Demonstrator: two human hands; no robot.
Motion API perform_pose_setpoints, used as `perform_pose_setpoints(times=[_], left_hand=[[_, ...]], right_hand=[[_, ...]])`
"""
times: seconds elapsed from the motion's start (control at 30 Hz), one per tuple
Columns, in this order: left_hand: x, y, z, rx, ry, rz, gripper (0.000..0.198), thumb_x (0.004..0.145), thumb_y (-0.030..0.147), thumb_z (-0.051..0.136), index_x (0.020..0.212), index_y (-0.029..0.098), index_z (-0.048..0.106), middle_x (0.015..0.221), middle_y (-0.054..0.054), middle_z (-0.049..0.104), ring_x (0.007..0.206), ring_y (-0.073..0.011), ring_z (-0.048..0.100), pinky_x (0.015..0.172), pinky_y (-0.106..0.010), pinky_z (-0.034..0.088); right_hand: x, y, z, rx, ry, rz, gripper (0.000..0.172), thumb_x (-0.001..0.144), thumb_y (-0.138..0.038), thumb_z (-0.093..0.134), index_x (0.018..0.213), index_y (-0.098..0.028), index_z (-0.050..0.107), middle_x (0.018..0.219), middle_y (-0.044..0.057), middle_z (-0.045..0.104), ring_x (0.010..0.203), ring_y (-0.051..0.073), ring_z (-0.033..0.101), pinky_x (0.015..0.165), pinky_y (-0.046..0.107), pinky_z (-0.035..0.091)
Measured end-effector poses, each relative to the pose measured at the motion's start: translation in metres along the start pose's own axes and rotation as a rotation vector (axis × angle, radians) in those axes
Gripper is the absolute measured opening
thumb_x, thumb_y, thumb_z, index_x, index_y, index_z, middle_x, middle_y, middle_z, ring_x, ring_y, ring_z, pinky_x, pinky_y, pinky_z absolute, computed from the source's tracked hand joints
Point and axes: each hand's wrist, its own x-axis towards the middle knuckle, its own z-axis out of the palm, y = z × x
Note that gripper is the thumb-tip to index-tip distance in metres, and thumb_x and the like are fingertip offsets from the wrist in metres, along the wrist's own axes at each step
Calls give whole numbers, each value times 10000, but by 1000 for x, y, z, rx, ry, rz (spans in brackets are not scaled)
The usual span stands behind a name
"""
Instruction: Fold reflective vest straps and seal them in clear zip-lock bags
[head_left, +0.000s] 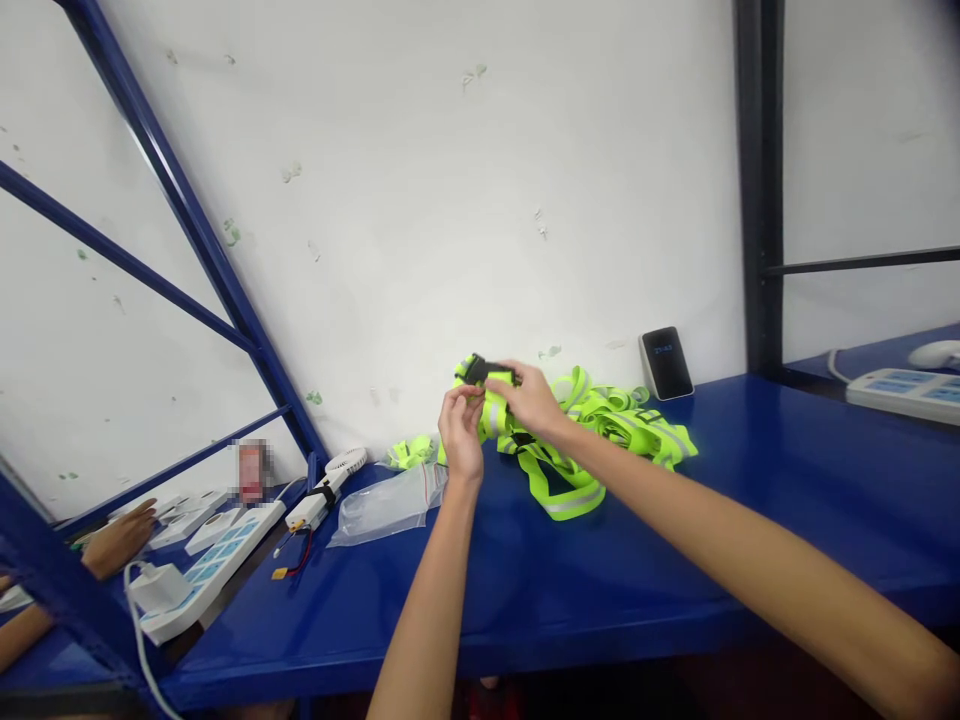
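Note:
Both hands hold a neon yellow reflective strap (493,415) with a grey stripe, raised above the blue table. My left hand (460,435) pinches its left side, fingers closed. My right hand (531,398) grips it from the right, by a black plastic buckle (475,370) at the top. Just behind and to the right lies a heap of the same yellow straps (630,420), with a loop (568,505) hanging toward the front. A clear plastic zip bag (390,503) lies flat left of my left hand. Beyond it sits a small bundle of yellow strap (411,452).
A blue table (787,500) runs along a white wall. On its left are a white handheld fan (346,462), a battery pack with wires (311,508) and a power strip (217,570). Another person's hand (124,540) is beyond the blue frame. A dark-screened device (666,363) leans back right.

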Motion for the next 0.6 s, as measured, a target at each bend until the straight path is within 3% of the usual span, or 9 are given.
perform_pose_setpoints(times=[0.07,0.17,0.27,0.37,0.47,0.6], left_hand=[[3,8,-6,107,-54,33,219,862,356,470,969,189,562,979,-60,609,990,-180,602,849,-296,480],[-4,6,-17,297,2,101,202,866,318,467,989,193,567,1022,-67,613,1022,-190,582,876,-317,472],[-13,-8,-23,491,43,109,292,866,307,488,1142,219,524,1205,-86,564,1161,-211,522,953,-348,439],[-14,-17,-22,640,62,107,633,833,379,588,1392,268,312,1439,-109,370,1328,-248,380,1056,-397,363],[-6,-15,-17,664,78,90,985,745,455,700,1485,289,72,1533,-130,193,1409,-286,249,1122,-436,279],[8,-7,-13,639,107,74,1141,688,491,746,1493,277,-34,1567,-143,79,1448,-303,129,1153,-459,208]], right_hand=[[29,-4,-9,28,133,-9,262,744,-281,619,959,-140,672,928,62,695,857,204,612,842,360,468],[69,-11,-20,154,232,63,238,728,-280,630,911,-132,662,815,42,669,735,177,589,748,353,493],[101,-26,-24,205,127,65,175,706,-251,654,820,-119,648,697,12,618,662,152,561,710,351,504],[119,-47,-22,147,-10,-52,159,740,-232,640,827,-99,633,701,1,594,700,147,570,760,371,505],[124,-67,-17,144,-93,-163,173,804,-231,594,855,-67,612,772,14,596,821,169,590,824,406,487],[117,-88,-9,216,-147,-206,198,842,-253,585,895,-62,593,814,28,593,849,188,607,791,422,505]])
